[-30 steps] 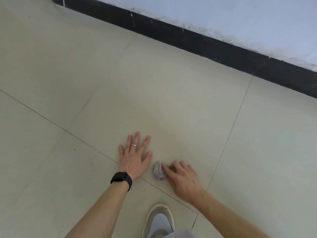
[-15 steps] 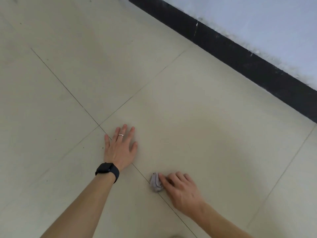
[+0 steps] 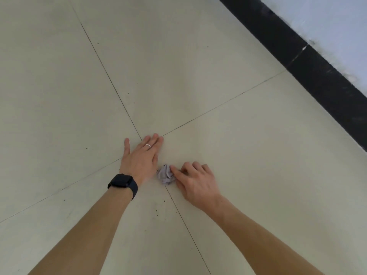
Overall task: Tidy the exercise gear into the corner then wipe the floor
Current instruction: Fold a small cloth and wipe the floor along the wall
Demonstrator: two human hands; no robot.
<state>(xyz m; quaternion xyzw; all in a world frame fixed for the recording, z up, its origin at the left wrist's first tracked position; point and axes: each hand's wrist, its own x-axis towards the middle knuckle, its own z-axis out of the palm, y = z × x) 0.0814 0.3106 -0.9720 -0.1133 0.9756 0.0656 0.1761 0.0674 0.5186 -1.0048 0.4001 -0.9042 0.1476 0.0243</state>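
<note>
Pressing flat on the pale tiled floor [image 3: 248, 175], the left hand [image 3: 140, 157] lies palm down with its four fingers straight and close together and the thumb spread out to the side. Its fingertips cover the spot where the grout lines [image 3: 111, 82] cross. A ring [image 3: 148, 145] sits on one finger and a dark watch [image 3: 123, 184] wraps the wrist.

Just beside that hand, touching or nearly touching its edge, a small wadded grey cloth [image 3: 164, 174] rests on the floor over a grout line. The right hand [image 3: 195, 180] is on it with curled fingers, the index finger laid across the top of the wad. The thumb is hidden, so it seems to pinch the cloth rather than only press it down.

Dark specks [image 3: 158, 209] dot the tile near the forearms. A black skirting [image 3: 317, 76] runs diagonally along the far right, under a pale wall [image 3: 337, 26].
</note>
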